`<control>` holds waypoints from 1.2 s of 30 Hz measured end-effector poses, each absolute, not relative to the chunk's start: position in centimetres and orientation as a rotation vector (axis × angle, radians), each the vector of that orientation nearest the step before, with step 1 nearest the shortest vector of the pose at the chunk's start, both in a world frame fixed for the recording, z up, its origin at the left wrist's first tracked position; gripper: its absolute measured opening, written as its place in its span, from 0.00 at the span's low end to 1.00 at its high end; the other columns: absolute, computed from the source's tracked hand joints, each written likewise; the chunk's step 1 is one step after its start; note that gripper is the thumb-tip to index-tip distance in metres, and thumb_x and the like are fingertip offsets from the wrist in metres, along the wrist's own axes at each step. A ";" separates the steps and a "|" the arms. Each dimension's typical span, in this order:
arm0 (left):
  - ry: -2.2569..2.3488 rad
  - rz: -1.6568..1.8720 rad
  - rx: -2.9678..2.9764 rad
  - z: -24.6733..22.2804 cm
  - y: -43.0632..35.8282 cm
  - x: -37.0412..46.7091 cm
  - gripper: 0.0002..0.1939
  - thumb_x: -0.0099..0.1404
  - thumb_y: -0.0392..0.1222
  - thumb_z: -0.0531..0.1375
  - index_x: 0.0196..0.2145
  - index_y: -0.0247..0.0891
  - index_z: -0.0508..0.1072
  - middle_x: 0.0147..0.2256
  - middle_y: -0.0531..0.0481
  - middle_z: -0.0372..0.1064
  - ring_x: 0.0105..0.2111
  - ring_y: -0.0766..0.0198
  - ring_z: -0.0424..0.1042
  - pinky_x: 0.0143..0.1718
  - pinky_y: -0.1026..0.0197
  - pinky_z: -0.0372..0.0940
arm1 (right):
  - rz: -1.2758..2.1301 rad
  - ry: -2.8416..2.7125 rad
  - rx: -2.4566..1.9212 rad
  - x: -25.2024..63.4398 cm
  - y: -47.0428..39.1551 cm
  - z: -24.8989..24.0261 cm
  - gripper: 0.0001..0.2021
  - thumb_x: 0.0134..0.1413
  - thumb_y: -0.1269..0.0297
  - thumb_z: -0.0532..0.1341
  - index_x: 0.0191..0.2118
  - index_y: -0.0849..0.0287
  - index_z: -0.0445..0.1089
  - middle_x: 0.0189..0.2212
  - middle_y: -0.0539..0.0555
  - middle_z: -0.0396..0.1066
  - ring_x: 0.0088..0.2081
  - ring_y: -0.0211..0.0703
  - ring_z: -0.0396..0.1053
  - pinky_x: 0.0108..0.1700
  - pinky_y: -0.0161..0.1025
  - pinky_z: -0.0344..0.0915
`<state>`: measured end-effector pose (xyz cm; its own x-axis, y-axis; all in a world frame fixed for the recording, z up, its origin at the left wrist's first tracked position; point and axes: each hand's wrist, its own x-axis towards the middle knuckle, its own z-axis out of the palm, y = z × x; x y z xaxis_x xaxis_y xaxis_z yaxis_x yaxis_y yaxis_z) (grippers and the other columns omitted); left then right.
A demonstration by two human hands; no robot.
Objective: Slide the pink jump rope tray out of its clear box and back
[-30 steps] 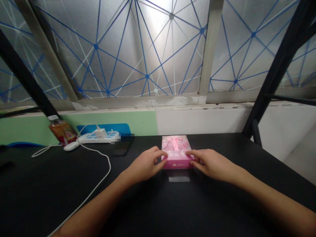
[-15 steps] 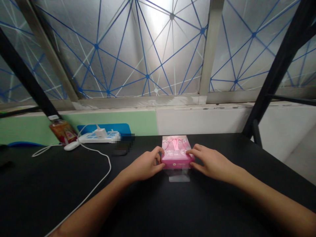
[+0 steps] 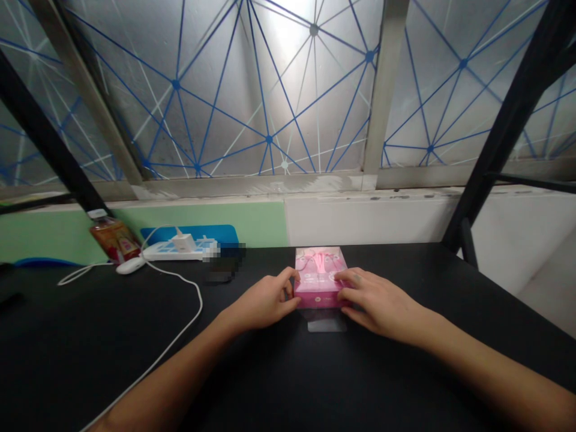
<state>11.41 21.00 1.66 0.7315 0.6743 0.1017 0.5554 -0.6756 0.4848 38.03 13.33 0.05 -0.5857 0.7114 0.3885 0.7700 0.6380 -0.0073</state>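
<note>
A pink box (image 3: 319, 281) is lying flat on the black tabletop (image 3: 279, 378), its far end sitting right by the far edge, well to the left of the far right corner. From here I'm seeing both of the person's hands touching it, one at each side. The left hand (image 3: 263, 301) is curling its index finger against the box's left upper edge, while its thumb is resting at the front left corner. The right hand (image 3: 382, 305) is lying over the right side, one fingertip touching the printed top, another finger crossing the front face, the thumb bending lower down. The fingers of both hands are standing slightly parted and bent; I cannot tell whether either hand is actually gripping or merely resting.

A clear flap (image 3: 327, 325) is lying just in front of the box, towards the near edge. Along the far edge, towards the far left corner, a bottle (image 3: 114, 240) with a white cap is standing tilted, and a power strip (image 3: 162, 252) is lying beside it, carrying a white plug (image 3: 182, 243). A white cable (image 3: 200, 303) is trailing towards the near edge, running alongside the left forearm.
</note>
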 end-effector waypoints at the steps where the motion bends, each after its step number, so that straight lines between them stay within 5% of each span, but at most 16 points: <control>1: 0.944 0.373 2.509 1.8 20.9 11.5 0.12 0.64 0.41 0.57 0.45 0.40 0.62 0.27 0.55 0.69 0.27 0.64 0.68 0.28 0.65 0.57 | -0.253 -2.496 -1.186 38.0 13.5 -0.1 0.06 0.59 0.67 0.59 0.41 0.59 0.70 0.51 0.61 0.65 0.52 0.54 0.64 0.51 0.52 0.66; 9: 0.954 0.382 2.517 1.9 20.7 11.5 0.13 0.64 0.41 0.57 0.46 0.40 0.62 0.29 0.54 0.69 0.27 0.64 0.68 0.28 0.65 0.57 | -0.215 -2.517 -1.170 37.9 13.3 0.3 0.07 0.59 0.71 0.56 0.38 0.58 0.72 0.52 0.61 0.65 0.52 0.53 0.63 0.50 0.50 0.66; 11: 0.956 0.389 2.513 1.8 20.8 11.5 0.13 0.64 0.42 0.57 0.46 0.40 0.62 0.29 0.54 0.69 0.27 0.64 0.68 0.28 0.65 0.57 | -0.184 -2.537 -1.190 37.8 12.8 0.6 0.06 0.58 0.66 0.59 0.40 0.57 0.72 0.54 0.61 0.63 0.54 0.55 0.62 0.53 0.53 0.64; 16: 0.957 0.375 2.500 1.8 20.8 11.6 0.13 0.65 0.42 0.57 0.46 0.40 0.62 0.28 0.54 0.69 0.27 0.64 0.68 0.27 0.65 0.57 | -0.152 -2.588 -1.240 37.9 12.5 0.8 0.23 0.48 0.52 0.68 0.47 0.59 0.71 0.56 0.65 0.61 0.57 0.62 0.59 0.56 0.57 0.61; 25: 0.967 0.380 2.532 2.0 20.7 11.5 0.12 0.64 0.42 0.57 0.45 0.40 0.63 0.28 0.54 0.69 0.27 0.63 0.68 0.28 0.65 0.58 | -0.225 -2.489 -1.163 37.6 13.1 0.6 0.07 0.60 0.65 0.57 0.41 0.60 0.70 0.49 0.63 0.69 0.50 0.54 0.67 0.50 0.52 0.68; 36: 0.962 0.363 2.547 2.3 20.3 11.6 0.12 0.65 0.42 0.57 0.45 0.40 0.63 0.28 0.53 0.70 0.27 0.64 0.69 0.28 0.65 0.57 | -0.049 -2.404 -1.197 38.0 13.6 0.3 0.10 0.60 0.71 0.55 0.46 0.58 0.66 0.44 0.59 0.69 0.46 0.48 0.67 0.45 0.47 0.69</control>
